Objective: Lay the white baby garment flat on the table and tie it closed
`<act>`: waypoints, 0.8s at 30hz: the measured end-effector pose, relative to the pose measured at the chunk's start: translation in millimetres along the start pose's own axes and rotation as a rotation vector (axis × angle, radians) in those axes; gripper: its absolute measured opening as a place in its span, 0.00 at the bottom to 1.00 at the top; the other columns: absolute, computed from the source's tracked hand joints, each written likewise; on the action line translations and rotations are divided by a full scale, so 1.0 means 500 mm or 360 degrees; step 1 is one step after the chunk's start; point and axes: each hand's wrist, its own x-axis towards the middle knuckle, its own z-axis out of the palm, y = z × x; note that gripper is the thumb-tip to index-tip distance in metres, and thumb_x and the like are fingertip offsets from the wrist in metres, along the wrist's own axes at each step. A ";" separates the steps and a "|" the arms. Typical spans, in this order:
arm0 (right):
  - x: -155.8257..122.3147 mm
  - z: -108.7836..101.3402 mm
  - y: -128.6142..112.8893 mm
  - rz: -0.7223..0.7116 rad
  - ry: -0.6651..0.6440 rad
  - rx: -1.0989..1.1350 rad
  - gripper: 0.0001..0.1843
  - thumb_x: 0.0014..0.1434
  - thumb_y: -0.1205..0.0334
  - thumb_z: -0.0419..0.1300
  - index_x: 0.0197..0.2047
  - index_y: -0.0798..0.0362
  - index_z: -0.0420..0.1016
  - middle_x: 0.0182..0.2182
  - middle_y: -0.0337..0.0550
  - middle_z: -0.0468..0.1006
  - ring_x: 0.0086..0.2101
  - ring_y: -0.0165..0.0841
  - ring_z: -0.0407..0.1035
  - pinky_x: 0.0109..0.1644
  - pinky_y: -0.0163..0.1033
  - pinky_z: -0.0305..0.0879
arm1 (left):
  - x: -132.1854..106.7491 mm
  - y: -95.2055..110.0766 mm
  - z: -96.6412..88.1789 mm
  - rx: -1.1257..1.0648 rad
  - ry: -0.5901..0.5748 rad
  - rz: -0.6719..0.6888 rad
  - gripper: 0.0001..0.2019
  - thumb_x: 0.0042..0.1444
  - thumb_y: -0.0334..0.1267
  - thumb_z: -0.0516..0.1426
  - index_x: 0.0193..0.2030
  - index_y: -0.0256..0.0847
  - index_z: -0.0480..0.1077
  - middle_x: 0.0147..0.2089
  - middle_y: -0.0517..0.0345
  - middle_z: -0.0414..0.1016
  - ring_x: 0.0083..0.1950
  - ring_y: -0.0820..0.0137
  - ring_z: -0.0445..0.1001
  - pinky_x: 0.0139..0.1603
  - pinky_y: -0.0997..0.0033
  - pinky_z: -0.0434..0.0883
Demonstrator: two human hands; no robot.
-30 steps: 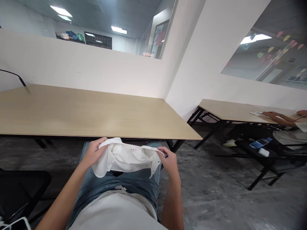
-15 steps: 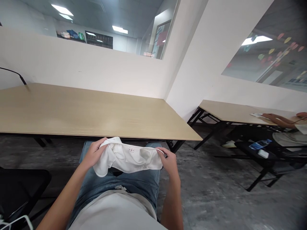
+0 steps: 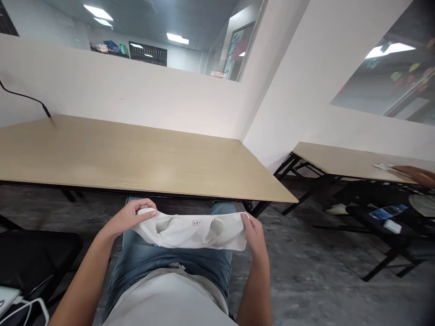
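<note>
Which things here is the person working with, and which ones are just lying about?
Working with:
white cloth, held at both ends
left hand
right hand

Just lying about:
long wooden table
black chair
black cable
far table, with another person's hand on it

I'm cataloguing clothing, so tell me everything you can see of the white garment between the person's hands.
The white garment looks like soft, matt fabric, its exact type unclear. It is stretched sideways into a wide, creased band, with one end pinched by the left hand and the other by the right hand. A small label with dark marks sits near the middle of the upper edge, between two hollow folds. The garment is held over the lap of blue jeans.
</note>
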 end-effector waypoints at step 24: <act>0.091 -0.005 -0.099 -0.0459 0.0319 -0.0210 0.15 0.62 0.52 0.64 0.32 0.55 0.78 0.32 0.44 0.77 0.34 0.36 0.69 0.39 0.36 0.65 | -0.009 -0.018 -0.040 -0.0105 0.0576 0.0166 0.16 0.67 0.52 0.56 0.39 0.41 0.73 0.35 0.60 0.72 0.38 0.69 0.68 0.39 0.73 0.64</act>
